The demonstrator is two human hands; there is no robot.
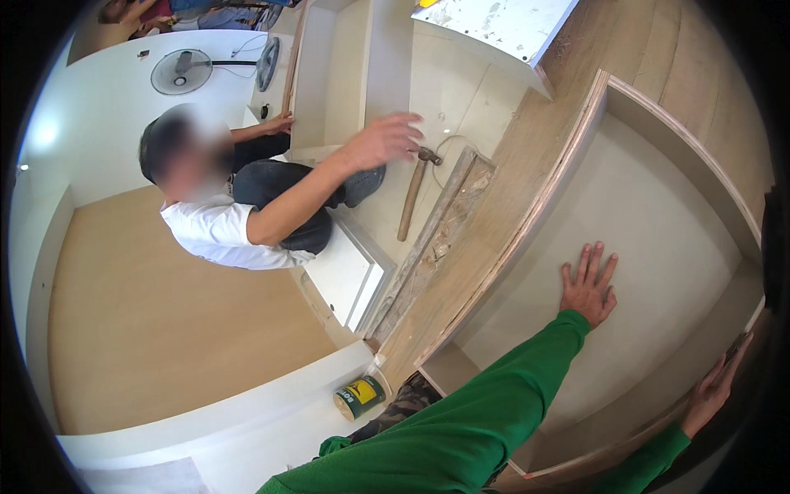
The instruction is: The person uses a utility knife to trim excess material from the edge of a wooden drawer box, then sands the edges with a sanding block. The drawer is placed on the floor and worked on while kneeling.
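Note:
A shallow, open wooden box (650,222) with plywood edges and a pale grey inner panel lies tilted in front of me. My left hand (587,290) rests on that panel with its fingers spread, holding nothing. At the lower right side of the box is my right hand (713,390), its fingers close together along the outer edge. A small dark thing (735,349) shows at those fingers, too unclear to name. Both my arms are in green sleeves.
A co-worker squats at the left, one hand (385,142) raised above a hammer (413,191). Nearby lie a worn wooden strip (432,239) and white boards (352,276). A dark green can (360,398) stands near my legs. A fan (183,72) is farther off.

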